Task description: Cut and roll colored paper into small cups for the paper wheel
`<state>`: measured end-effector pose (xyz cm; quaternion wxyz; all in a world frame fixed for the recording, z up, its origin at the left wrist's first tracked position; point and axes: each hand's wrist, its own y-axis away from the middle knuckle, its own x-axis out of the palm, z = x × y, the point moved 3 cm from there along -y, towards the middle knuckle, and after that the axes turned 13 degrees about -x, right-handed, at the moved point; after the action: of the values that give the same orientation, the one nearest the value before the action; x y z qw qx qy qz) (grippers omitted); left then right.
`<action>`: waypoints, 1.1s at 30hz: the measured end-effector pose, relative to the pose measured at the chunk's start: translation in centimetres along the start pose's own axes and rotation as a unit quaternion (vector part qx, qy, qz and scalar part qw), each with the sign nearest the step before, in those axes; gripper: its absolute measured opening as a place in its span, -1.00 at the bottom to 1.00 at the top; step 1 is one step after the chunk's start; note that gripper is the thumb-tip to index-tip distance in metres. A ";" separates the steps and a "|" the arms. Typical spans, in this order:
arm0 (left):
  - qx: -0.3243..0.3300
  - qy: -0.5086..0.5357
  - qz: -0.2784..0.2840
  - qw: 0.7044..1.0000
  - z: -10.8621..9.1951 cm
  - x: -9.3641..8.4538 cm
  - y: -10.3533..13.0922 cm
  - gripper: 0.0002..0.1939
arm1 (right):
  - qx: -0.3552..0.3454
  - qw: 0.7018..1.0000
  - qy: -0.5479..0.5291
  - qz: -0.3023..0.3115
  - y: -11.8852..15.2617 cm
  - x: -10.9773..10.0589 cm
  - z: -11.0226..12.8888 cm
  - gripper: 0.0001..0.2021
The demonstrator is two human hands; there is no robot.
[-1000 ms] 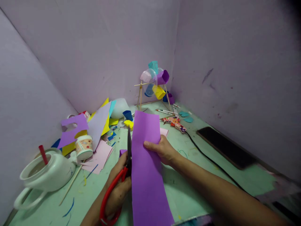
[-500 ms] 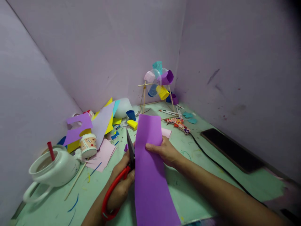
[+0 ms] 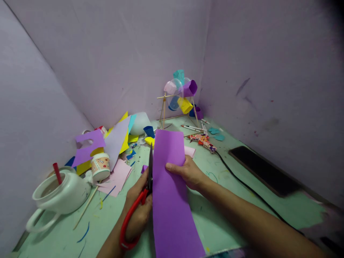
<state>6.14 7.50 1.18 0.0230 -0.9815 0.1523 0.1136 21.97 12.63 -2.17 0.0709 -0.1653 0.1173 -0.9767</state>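
Note:
A long purple paper strip [image 3: 172, 200] stands up in front of me, running down to the bottom edge. My right hand [image 3: 188, 172] pinches its right side, thumb on the near face. Red-handled scissors [image 3: 131, 218] are in my left hand [image 3: 138, 211], with the dark blades pointing up along the strip's left edge. The blades look nearly closed. Part of my left hand's fingers is hidden behind the scissors and paper.
A white teapot [image 3: 63, 193], a paper cup [image 3: 100, 166] and coloured paper sheets [image 3: 115, 139] lie left. A stick wheel model [image 3: 174, 95] stands at the back. A patterned glue gun [image 3: 202, 141] with a black cable and a phone [image 3: 264, 170] are right.
The scissor blades have swung more upright and drawn closer together beside the strip's left edge. The strip has shifted slightly left; my right hand keeps its hold.

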 end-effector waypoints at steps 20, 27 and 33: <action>-0.073 0.154 0.100 0.980 -1.4 0.7 0.3 -0.24 | 0.011 0.999 0.002 -0.040 0.0 -0.3 0.5 -0.58; -0.026 0.115 0.087 0.989 -1.0 0.5 0.2 -0.33 | 0.012 1.000 0.016 -0.013 0.1 -0.1 0.4 -0.57; 0.029 0.008 0.020 0.999 -0.7 0.1 0.2 -0.36 | 0.009 1.000 0.001 -0.007 0.1 0.2 0.3 -0.61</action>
<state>6.32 7.20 1.82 0.0480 -0.9780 0.1756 0.1018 21.88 12.44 -1.87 0.0651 -0.1649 0.1076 -0.9783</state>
